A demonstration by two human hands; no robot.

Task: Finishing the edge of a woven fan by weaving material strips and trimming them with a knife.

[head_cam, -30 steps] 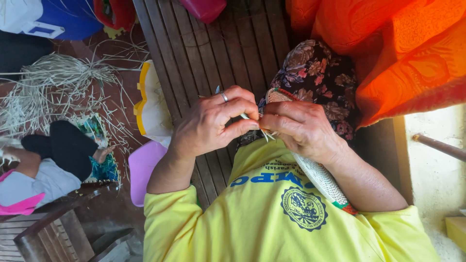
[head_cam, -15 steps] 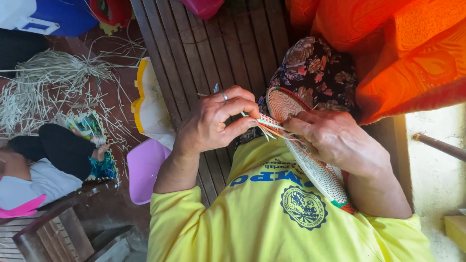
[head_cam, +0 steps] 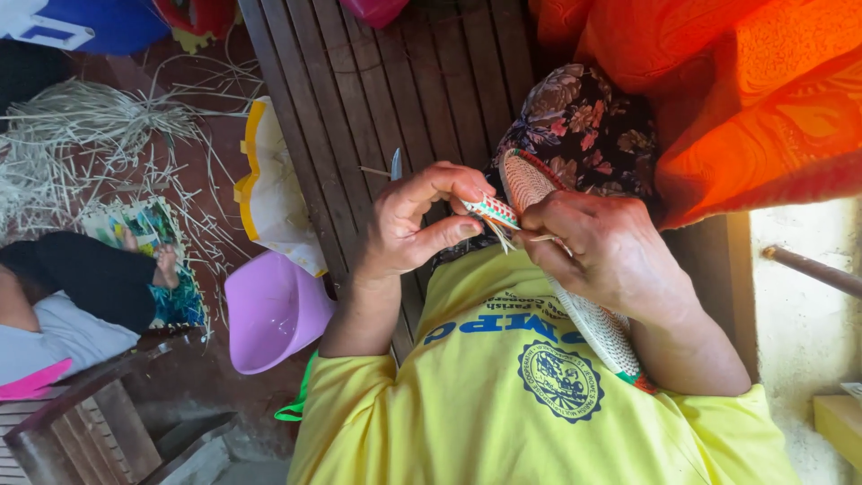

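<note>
Since a second earlier we had tilted the woven disc [head_cam: 588, 314] up over our lap, baring its coloured rim [head_cam: 489, 211]. Our left hand [head_cam: 409, 224] closed its grip on that rim, seemingly with a thin tool, and our right hand [head_cam: 606, 247] clamped the disc's edge.

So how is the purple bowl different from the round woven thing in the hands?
The purple bowl is smooth, plain and sits on the floor; the woven disc is pale, ribbed, with a red and green edge. The bowl lies untouched, while the left hand and right hand hold the disc. Both are round.
</note>
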